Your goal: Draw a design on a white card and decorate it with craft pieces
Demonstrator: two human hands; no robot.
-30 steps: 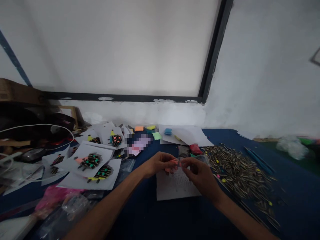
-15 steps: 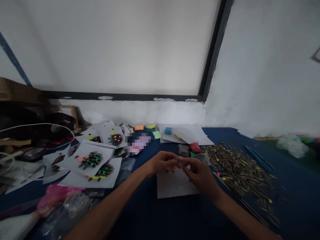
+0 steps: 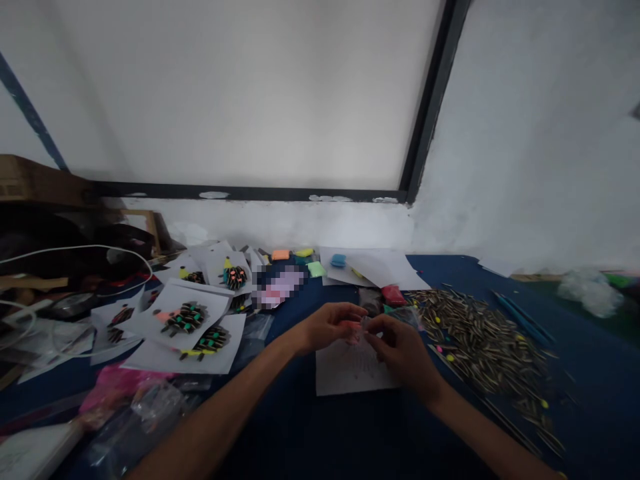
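Observation:
Over a white sheet (image 3: 350, 373) with faint pinkish marks, my two hands are close together. My left hand (image 3: 327, 327) has its fingers curled round, with a pinkish patch by the fingertips that I cannot make out. The thumb and forefinger of my right hand (image 3: 395, 340) are pinched at a small, pale, see-through bit (image 3: 365, 323), too small to name. Just behind the hands lie a red packet (image 3: 393, 295) and a dark packet (image 3: 370, 301).
A large heap of striped sunflower seeds (image 3: 480, 347) spreads at the right, beside blue tweezers (image 3: 523, 317). At the left are papers with seed-covered figures (image 3: 185, 319) and plastic bags (image 3: 155, 407). Coloured clay packets (image 3: 316, 269) sit near the wall.
The fingertips of my hands, touching before, have parted slightly. The left fingers have lifted and opened a little; the view has shifted slightly.

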